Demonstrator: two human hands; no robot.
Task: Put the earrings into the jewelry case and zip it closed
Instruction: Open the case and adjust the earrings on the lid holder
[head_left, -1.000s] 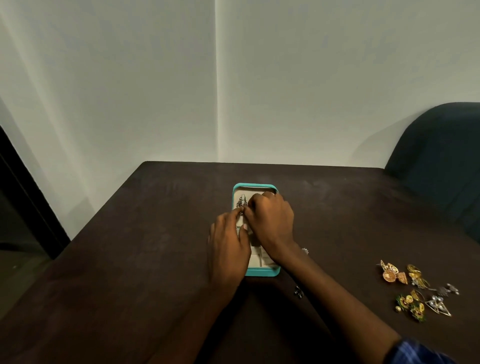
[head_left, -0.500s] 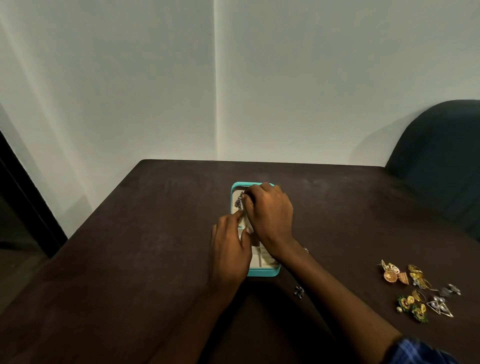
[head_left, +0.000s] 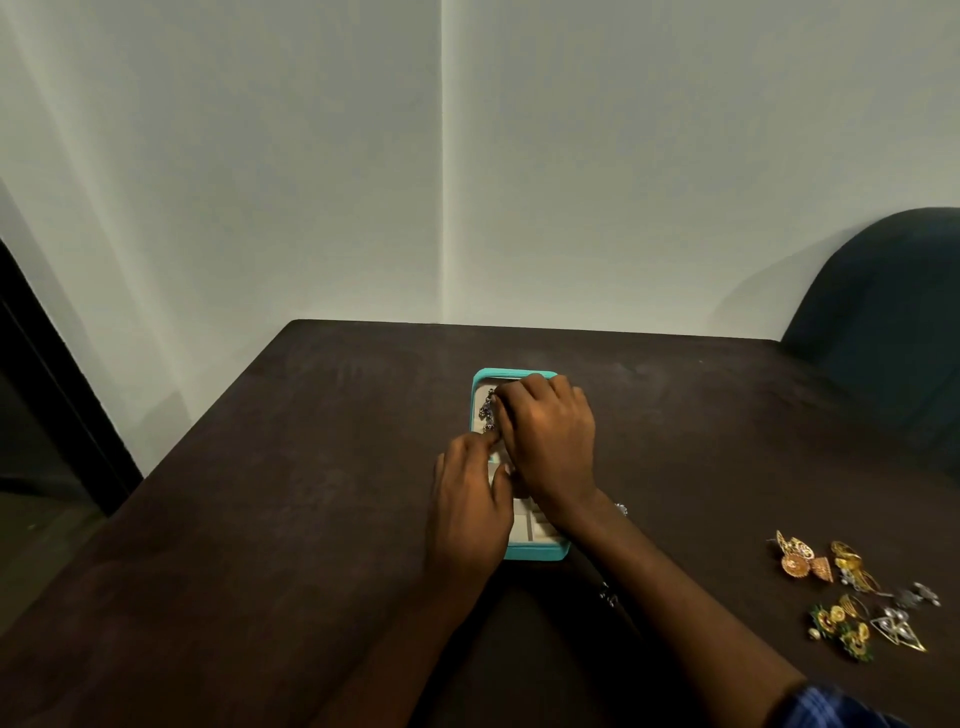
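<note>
1. Surface: dark brown; its far edge meets the pale wall, and its left edge runs diagonally toward a dark doorway. Broad bare areas lie left and right of the centre.
2. Chair: dark, at the far right corner of the surface.
3. Jewelry case: teal, lying open at the centre, with a pale lining divided into compartments near its front end. Both hands cover most of the interior.
4. Right hand: over the far half of the case, grip curled and pinching a dangling silver earring at the case's far left side.
5. Left hand: over the near left rim, fingers straight, index tip touching the earring's lower end.
6. Loose earrings: gold, green and silver pieces clustered near the right edge, well apart from the case.
7. Two small silver pieces lie just beside the right forearm.
</note>
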